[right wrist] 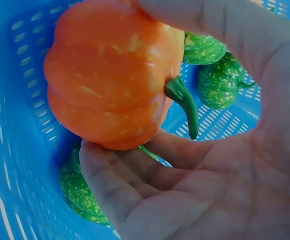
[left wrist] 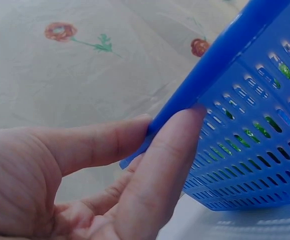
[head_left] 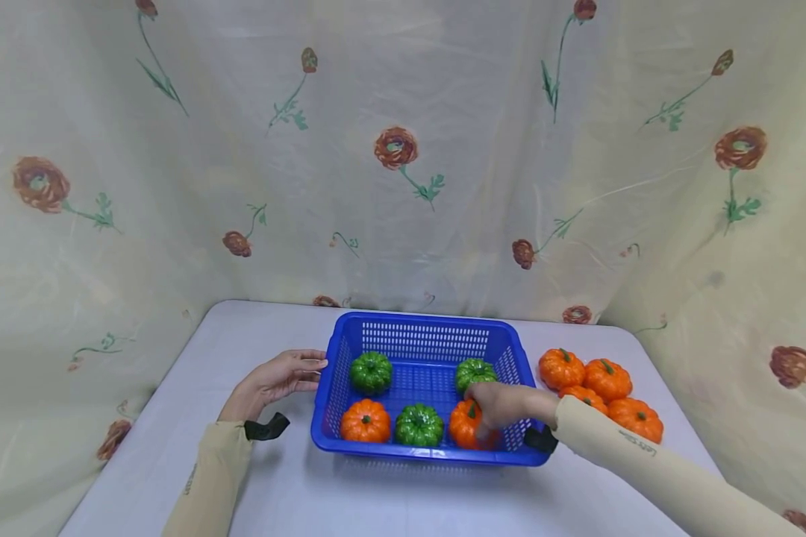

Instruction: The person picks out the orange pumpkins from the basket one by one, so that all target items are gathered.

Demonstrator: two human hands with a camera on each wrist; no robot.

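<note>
A blue plastic basket (head_left: 322,418) with slotted walls stands on the white table. At its left side my left hand (head_left: 275,380) pinches the rim (left wrist: 199,85) between thumb and fingers. My right hand (head_left: 504,406) reaches in at the basket's front right corner. It holds an orange toy pumpkin (right wrist: 110,75) with a green stem, thumb on one side and fingers on the other. Also inside are another orange pumpkin (head_left: 366,422) at the front left, a green pumpkin (head_left: 419,425) at the front middle, and green pumpkins at the back left (head_left: 372,373) and back right (head_left: 475,371).
Several orange pumpkins (head_left: 607,380) lie in a cluster on the table, right of the basket and beyond the right forearm. A flower-patterned cloth (head_left: 403,246) hangs behind the table and along both sides. The white tabletop (head_left: 289,485) extends in front of the basket.
</note>
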